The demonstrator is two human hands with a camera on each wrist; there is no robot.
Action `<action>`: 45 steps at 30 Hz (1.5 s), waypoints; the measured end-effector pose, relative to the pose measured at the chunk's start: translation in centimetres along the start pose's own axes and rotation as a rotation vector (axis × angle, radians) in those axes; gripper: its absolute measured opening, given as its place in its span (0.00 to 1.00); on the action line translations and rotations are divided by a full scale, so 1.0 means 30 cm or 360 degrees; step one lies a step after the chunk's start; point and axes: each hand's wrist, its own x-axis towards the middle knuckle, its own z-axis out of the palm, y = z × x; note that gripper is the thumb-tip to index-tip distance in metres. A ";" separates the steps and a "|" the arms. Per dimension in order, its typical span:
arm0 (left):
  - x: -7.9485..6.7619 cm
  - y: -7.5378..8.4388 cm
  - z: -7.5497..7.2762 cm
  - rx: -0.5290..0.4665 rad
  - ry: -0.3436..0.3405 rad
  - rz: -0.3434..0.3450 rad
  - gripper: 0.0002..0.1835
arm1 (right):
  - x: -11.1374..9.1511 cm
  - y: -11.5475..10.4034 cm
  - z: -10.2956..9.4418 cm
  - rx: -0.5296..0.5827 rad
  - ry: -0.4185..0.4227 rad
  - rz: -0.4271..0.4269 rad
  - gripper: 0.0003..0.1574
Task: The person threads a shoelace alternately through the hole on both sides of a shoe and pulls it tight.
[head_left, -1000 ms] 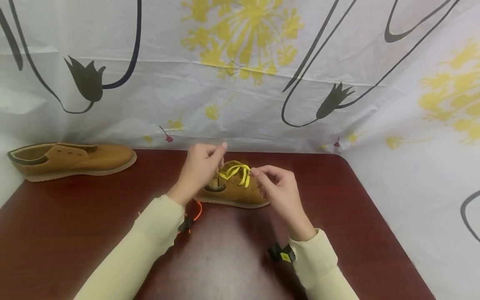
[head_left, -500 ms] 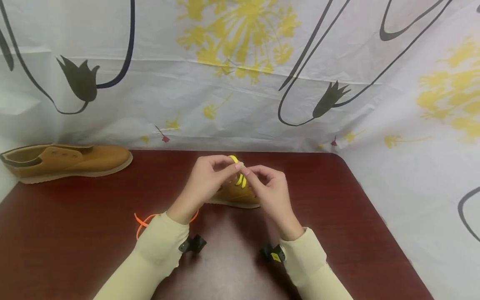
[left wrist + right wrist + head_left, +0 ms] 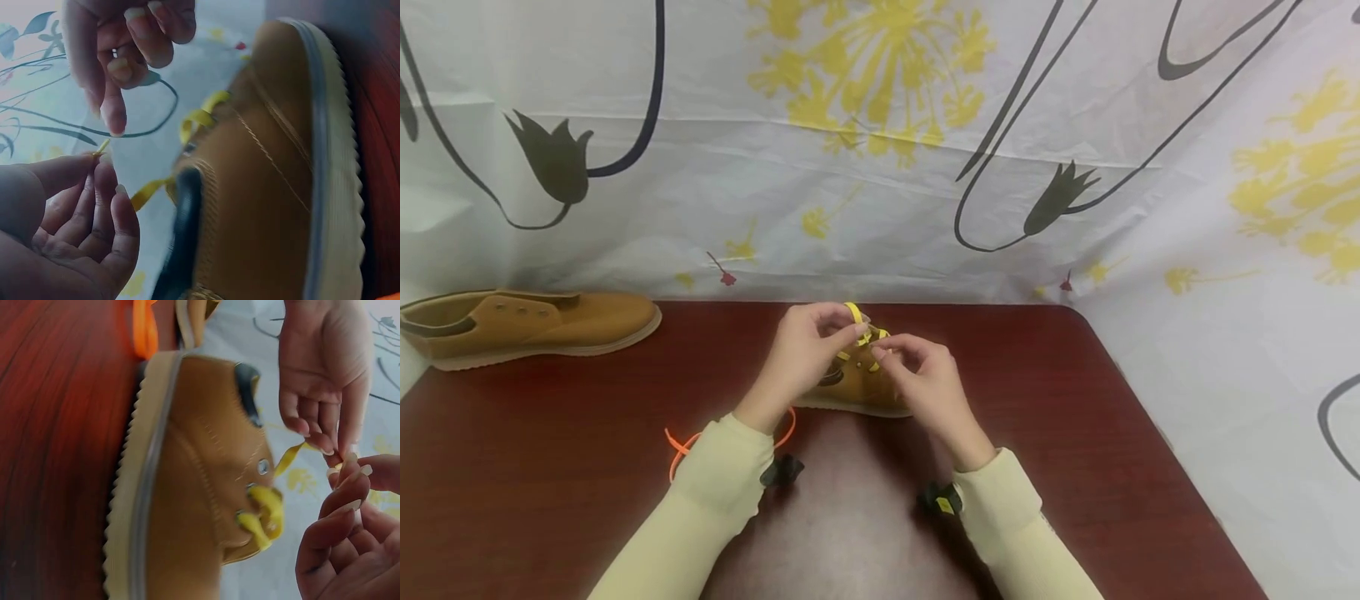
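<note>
A tan shoe stands on the table with a yellow shoelace threaded through some eyelets. My left hand pinches the lace near its end, whose tip sticks up between thumb and fingers in the left wrist view. A stretch of lace runs from that hand back to the shoe. Close by, my right hand has its thumb and forefinger near the lace tip, a small gap away in the left wrist view. Nothing shows between its fingers, which are loosely bent. Both hands are above the shoe opening.
A second tan shoe, without a lace in its visible eyelets, stands at the table's far left. An orange lace lies on the dark red table beside my left sleeve. A patterned white sheet hangs behind.
Both hands came together over the shoe, then moved apart slightly and a little left. The lace end stays in the left hand, and the right fingers have drawn off its tip.
</note>
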 end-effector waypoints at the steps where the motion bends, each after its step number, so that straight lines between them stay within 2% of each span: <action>1: 0.003 -0.007 0.002 0.0048 0.0001 -0.0006 0.07 | 0.003 0.008 0.002 -0.0053 -0.0001 0.0009 0.11; 7: 0.013 -0.030 0.007 0.0222 0.0026 -0.0009 0.06 | 0.024 0.048 0.019 -0.0381 -0.0074 -0.0054 0.11; 10: 0.014 -0.033 0.005 0.0280 0.0018 -0.0012 0.07 | 0.030 0.057 0.026 -0.0458 -0.0137 -0.0094 0.13; 15: 0.020 -0.044 0.003 0.0345 -0.0055 -0.0018 0.07 | 0.036 0.070 0.037 -0.0601 -0.0186 -0.0123 0.14; 25: 0.015 -0.046 0.000 0.0340 -0.0151 -0.0025 0.07 | 0.025 0.079 0.032 -0.0499 -0.0176 -0.0134 0.07; 30: 0.006 -0.043 -0.007 0.0329 -0.0208 -0.0057 0.08 | 0.024 0.082 0.034 -0.0482 -0.0177 -0.0193 0.05; 34: 0.003 -0.046 -0.012 0.0312 -0.0223 -0.0100 0.10 | 0.022 0.087 0.036 -0.0521 -0.0165 -0.0287 0.04; 39: 0.006 -0.046 -0.009 0.0365 -0.0274 -0.0113 0.12 | 0.018 0.102 0.033 -0.0614 -0.0109 -0.0450 0.04; 45: 0.011 -0.037 -0.004 0.0343 -0.0235 -0.0173 0.10 | 0.017 0.116 0.030 -0.0646 -0.0064 -0.0605 0.04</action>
